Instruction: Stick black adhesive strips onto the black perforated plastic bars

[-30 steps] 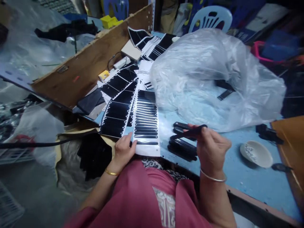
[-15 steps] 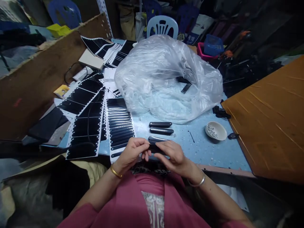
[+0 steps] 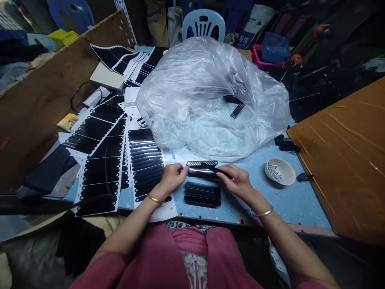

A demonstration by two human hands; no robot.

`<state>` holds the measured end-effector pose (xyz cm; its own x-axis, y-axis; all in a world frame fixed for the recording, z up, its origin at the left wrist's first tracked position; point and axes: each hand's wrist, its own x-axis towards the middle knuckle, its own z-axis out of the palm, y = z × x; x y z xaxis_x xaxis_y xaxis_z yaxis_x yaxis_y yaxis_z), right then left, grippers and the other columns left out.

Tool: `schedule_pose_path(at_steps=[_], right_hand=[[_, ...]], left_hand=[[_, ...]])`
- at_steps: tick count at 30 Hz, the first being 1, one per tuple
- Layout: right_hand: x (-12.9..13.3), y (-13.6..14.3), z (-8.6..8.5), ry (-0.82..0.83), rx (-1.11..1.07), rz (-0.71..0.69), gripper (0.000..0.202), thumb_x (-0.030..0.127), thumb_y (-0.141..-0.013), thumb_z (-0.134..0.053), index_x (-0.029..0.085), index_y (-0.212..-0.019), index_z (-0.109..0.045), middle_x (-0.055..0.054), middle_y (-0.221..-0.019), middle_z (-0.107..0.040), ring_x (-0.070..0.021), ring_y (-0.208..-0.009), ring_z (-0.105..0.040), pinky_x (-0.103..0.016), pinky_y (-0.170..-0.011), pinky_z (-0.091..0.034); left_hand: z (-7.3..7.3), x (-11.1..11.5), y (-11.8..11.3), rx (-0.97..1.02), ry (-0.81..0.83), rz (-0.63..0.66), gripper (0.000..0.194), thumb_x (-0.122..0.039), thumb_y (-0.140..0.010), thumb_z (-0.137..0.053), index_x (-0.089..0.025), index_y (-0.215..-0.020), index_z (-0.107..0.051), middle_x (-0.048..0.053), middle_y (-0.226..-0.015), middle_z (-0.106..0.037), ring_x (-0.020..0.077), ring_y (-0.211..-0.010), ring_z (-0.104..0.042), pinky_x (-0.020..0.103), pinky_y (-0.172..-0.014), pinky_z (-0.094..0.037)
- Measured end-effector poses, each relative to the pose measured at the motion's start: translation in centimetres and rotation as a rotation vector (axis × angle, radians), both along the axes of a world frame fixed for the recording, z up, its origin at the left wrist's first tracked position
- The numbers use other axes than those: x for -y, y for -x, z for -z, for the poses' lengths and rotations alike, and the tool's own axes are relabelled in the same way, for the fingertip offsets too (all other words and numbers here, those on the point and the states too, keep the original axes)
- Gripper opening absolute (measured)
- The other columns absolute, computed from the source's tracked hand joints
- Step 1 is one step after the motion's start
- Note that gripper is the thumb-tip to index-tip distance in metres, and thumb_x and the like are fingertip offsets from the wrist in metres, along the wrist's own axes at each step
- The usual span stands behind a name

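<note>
Strip [image 3: 207,171], long, dark and glossy, lies crosswise on the blue table [image 3: 264,200] between your hands: your left hand [image 3: 171,176] pinches its left end, your right hand [image 3: 236,178] closes over its right end. Just beyond it sits a mesh strip [image 3: 202,163]; just nearer, a stack [image 3: 202,194] of dark strips looks already handled. Left, the sheet [image 3: 146,164] is mostly full of black stickers, so much seems left. Far side, a bag [image 3: 210,96]; right, a bowl [image 3: 279,171].

The clear plastic bag [image 3: 210,96] blurs whatever dark strips sit inside it, and the stuff in the little white bowl [image 3: 279,171] is too tiny to make out.
</note>
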<state>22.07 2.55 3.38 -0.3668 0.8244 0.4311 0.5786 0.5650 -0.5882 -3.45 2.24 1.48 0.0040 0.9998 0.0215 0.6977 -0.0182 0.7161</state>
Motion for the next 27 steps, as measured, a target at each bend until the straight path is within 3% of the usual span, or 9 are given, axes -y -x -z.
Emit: schedule_pose_path(at_steps=[3, 7, 11, 15, 19, 27], right_hand=[[-0.3, -0.1, 1.4, 0.105, 0.008, -0.035, 0.015, 0.024, -0.089, -0.059, 0.018, -0.092, -0.072, -0.008, -0.087, -0.073, -0.0186, -0.078, -0.069, -0.031, -0.070, -0.056], [0.5, 0.4, 1.2, 0.191, 0.056, -0.142, 0.016, 0.022, -0.091, -0.055, 0.017, -0.090, -0.071, -0.007, -0.080, -0.072, -0.0171, -0.072, -0.067, -0.030, -0.066, -0.055], [-0.7, 0.3, 0.9, 0.043, 0.059, -0.121, 0.017, 0.022, -0.091, -0.056, 0.019, -0.099, -0.070, -0.008, -0.086, -0.073, -0.0192, -0.078, -0.068, -0.034, -0.071, -0.056], [-3.7, 0.6, 2.1, -0.120, 0.114, -0.124, 0.019, 0.024, -0.091, -0.056, 0.018, -0.101, -0.070, -0.012, -0.093, -0.074, -0.0233, -0.089, -0.069, -0.041, -0.080, -0.057], [-5.3, 1.3, 2.9, -0.128, 0.209, -0.204, 0.021, 0.023, -0.092, -0.054, 0.014, -0.103, -0.070, -0.014, -0.094, -0.073, -0.0229, -0.085, -0.069, -0.038, -0.075, -0.057], [-5.3, 1.9, 2.6, -0.115, 0.243, -0.264, 0.020, 0.022, -0.092, -0.054, 0.015, -0.102, -0.070, -0.013, -0.092, -0.074, -0.0215, -0.079, -0.068, -0.035, -0.072, -0.055]], left_hand=[[0.7, -0.1, -0.6, 0.001, 0.049, 0.099, 0.032, -0.034, -0.085, -0.055, -0.014, -0.062, -0.065, -0.001, -0.050, -0.053, 0.0097, -0.050, -0.043, 0.022, -0.052, -0.028], [0.5, 0.4, -0.1, 0.015, 0.044, 0.171, 0.028, -0.026, -0.083, -0.055, -0.014, -0.059, -0.063, -0.001, -0.050, -0.051, 0.0094, -0.049, -0.042, 0.022, -0.052, -0.029], [0.6, 0.0, 0.6, 0.156, -0.005, 0.022, 0.015, -0.025, -0.077, -0.064, -0.012, -0.080, -0.072, 0.001, -0.059, -0.061, 0.0109, -0.054, -0.052, 0.021, -0.054, -0.038], [1.5, -1.3, 0.3, 0.307, 0.055, -0.065, 0.036, -0.017, -0.069, -0.070, -0.010, -0.105, -0.071, 0.003, -0.069, -0.069, 0.0113, -0.056, -0.057, 0.021, -0.057, -0.045], [2.3, -1.8, -0.2, 0.408, 0.121, -0.029, 0.029, -0.017, -0.071, -0.069, -0.010, -0.098, -0.074, 0.003, -0.067, -0.069, 0.0105, -0.055, -0.057, 0.021, -0.057, -0.046], [2.6, -1.8, 0.1, 0.412, 0.118, 0.000, 0.026, -0.018, -0.073, -0.068, -0.011, -0.098, -0.075, 0.003, -0.066, -0.069, 0.0093, -0.053, -0.054, 0.020, -0.055, -0.044]])
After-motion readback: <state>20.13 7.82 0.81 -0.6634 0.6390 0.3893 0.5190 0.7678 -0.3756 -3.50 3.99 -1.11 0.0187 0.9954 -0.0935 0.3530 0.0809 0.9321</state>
